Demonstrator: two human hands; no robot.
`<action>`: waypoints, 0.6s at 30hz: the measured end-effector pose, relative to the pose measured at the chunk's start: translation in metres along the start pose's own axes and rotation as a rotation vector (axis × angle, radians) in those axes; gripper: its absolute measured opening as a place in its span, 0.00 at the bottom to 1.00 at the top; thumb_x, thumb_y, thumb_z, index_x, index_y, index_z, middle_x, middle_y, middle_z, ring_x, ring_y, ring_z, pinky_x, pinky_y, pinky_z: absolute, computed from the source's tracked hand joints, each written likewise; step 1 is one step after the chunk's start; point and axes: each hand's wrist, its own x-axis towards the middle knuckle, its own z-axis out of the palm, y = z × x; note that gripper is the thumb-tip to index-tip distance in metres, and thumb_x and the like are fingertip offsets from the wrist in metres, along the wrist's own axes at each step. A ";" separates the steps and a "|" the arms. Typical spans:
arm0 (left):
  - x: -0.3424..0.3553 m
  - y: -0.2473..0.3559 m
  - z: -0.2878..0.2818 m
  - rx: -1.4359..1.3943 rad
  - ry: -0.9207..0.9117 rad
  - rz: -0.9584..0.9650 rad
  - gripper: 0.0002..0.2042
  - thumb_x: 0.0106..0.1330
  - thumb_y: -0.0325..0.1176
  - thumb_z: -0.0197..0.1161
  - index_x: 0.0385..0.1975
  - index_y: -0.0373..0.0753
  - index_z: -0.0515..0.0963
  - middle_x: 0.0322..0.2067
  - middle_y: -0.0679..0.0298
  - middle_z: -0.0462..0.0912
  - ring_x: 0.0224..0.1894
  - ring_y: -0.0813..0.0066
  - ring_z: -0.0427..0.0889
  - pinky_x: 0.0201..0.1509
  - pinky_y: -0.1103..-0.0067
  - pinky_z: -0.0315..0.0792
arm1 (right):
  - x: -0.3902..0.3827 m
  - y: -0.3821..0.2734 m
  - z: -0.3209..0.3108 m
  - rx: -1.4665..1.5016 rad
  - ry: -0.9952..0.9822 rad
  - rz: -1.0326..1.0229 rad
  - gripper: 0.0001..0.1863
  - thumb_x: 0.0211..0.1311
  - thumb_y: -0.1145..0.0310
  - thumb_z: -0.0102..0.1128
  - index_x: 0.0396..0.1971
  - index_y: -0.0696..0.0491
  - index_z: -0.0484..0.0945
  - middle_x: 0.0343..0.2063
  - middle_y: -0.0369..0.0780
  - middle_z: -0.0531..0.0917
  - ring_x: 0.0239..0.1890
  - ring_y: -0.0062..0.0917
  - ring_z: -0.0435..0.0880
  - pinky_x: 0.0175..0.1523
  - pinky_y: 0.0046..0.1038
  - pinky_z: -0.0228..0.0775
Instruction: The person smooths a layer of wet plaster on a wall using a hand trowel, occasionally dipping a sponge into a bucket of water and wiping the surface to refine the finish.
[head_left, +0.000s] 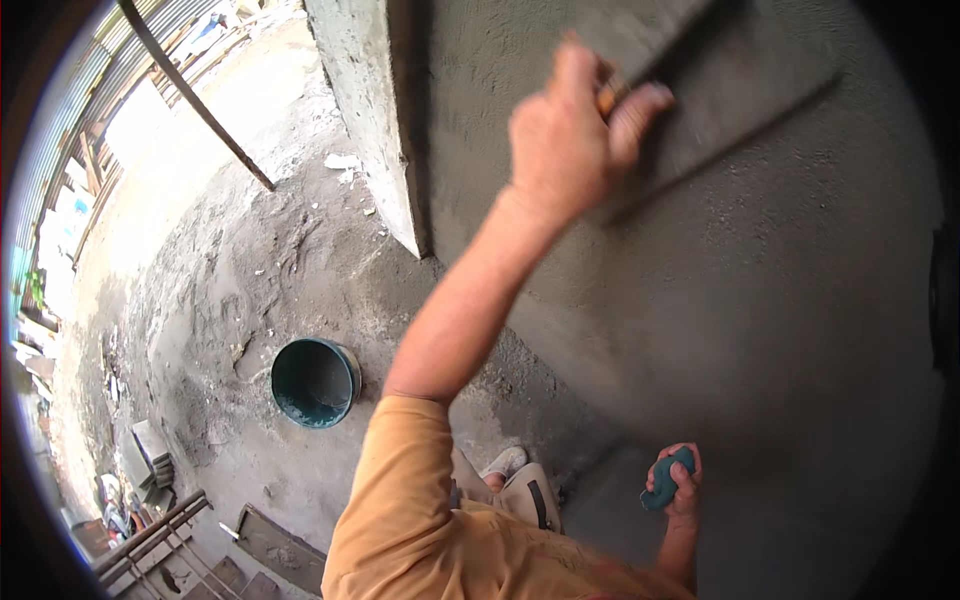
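An orange sleeve [400, 500] is filling the lower middle of the frame, nearest the lens. From it one bare forearm is reaching up to the upper middle, where the left hand [565, 140] is wrapping its grip tight around the wooden handle of one plastering float [730, 75]. The float's flat grey blade is lying against the wet grey plastered wall [780, 300], tilted, running toward the upper right. In the lower right, the right hand [680, 485] is closing its fingers around one teal sponge-like lump [665, 480], holding it just off the wall.

Below the arm, one pale shoe [505, 462] is showing on the ground. Left of it, in the lower middle-left, one teal bucket [315, 382] is standing upright on the mortar-smeared concrete floor [220, 300], well apart from both hands. One rusty metal bar [195, 95] is leaning across the upper left. A stack of grey blocks [150, 450] is sitting at the lower left edge, with several planks [150, 530] lying just below it.
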 end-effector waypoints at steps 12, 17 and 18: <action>-0.155 -0.308 -0.040 -0.038 -0.248 -0.434 0.08 0.72 0.32 0.58 0.43 0.35 0.74 0.27 0.67 0.78 0.26 0.81 0.75 0.30 0.80 0.71 | 0.013 0.097 0.000 -0.046 0.121 0.308 0.19 0.54 0.64 0.67 0.41 0.54 0.71 0.36 0.43 0.76 0.23 0.33 0.80 0.26 0.35 0.74; -0.215 -0.357 -0.053 0.070 -0.387 -0.568 0.16 0.70 0.33 0.61 0.54 0.33 0.72 0.34 0.52 0.84 0.36 0.61 0.85 0.42 0.70 0.76 | -0.025 0.103 -0.003 0.036 0.290 0.399 0.19 0.55 0.62 0.69 0.40 0.56 0.72 0.34 0.43 0.77 0.25 0.35 0.81 0.26 0.37 0.75; -0.189 -0.336 -0.051 0.053 -0.365 -0.532 0.16 0.70 0.32 0.61 0.53 0.33 0.73 0.33 0.52 0.84 0.34 0.60 0.85 0.40 0.71 0.76 | -0.029 0.099 -0.003 0.045 0.289 0.389 0.19 0.55 0.62 0.69 0.40 0.56 0.72 0.34 0.43 0.77 0.25 0.35 0.81 0.26 0.37 0.75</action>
